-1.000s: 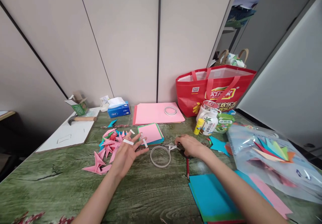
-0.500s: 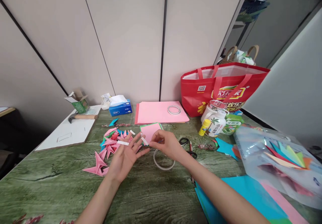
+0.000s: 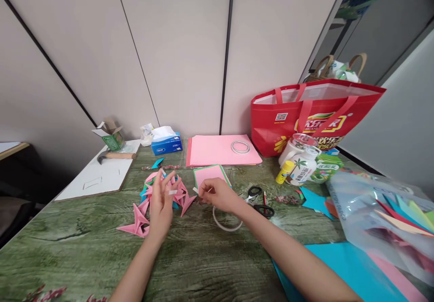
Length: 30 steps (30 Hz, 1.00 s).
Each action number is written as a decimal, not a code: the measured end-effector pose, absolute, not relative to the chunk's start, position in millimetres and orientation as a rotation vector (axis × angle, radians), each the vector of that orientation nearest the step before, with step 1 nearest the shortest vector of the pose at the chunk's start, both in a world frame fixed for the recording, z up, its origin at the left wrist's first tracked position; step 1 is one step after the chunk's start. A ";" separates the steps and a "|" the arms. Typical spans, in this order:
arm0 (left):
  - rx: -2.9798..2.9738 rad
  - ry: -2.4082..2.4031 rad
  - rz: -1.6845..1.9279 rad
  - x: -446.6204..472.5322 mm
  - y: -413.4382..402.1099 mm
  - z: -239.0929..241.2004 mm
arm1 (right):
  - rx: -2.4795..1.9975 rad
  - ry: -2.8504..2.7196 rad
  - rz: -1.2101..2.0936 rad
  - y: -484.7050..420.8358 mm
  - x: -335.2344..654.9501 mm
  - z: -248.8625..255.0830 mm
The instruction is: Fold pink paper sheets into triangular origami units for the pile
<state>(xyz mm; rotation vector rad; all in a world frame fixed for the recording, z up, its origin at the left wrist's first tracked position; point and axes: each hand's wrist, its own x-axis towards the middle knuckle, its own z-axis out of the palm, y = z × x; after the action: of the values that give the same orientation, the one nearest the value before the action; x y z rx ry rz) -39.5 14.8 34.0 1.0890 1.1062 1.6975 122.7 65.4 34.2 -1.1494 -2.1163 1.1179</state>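
Observation:
My left hand is raised, palm turned sideways and fingers apart. A short white strip that looks like tape clings to its fingers. Behind this hand lies a pile of folded pink paper stars, with some blue and green pieces among them. My right hand is closed in a pinch; a small white strip sticks out from its fingertips. Just beyond it is a stack of square pink and green paper. A white ring like a tape roll lies partly under my right wrist.
Black-handled scissors, a yellow glue stick and a white bottle stand or lie to the right. Behind them is a red bag. A blue tissue box, pink sheets and a hammer are farther back.
My left hand has turned from palm up to more upright and moved slightly left. My right hand now has a white strip in its pinch. The view has shifted slightly left.

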 end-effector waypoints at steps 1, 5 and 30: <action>1.100 1.122 1.734 -39.6 14.8 33.7 | -1.199 -2.184 0.991 64.6 122.0 35.3; 1.044 1.078 1.764 -36.7 15.1 34.7 | -1.140 -2.462 0.483 61.5 113.9 33.3; 1.035 0.884 1.604 -22.2 11.3 30.6 | -0.455 -1.011 2.016 49.2 144.7 34.2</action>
<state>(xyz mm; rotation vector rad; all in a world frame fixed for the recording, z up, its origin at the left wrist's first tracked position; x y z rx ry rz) -22.2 11.3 30.6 1.0354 0.8837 1.6044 144.7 49.2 34.2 -0.4551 -1.0112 2.0156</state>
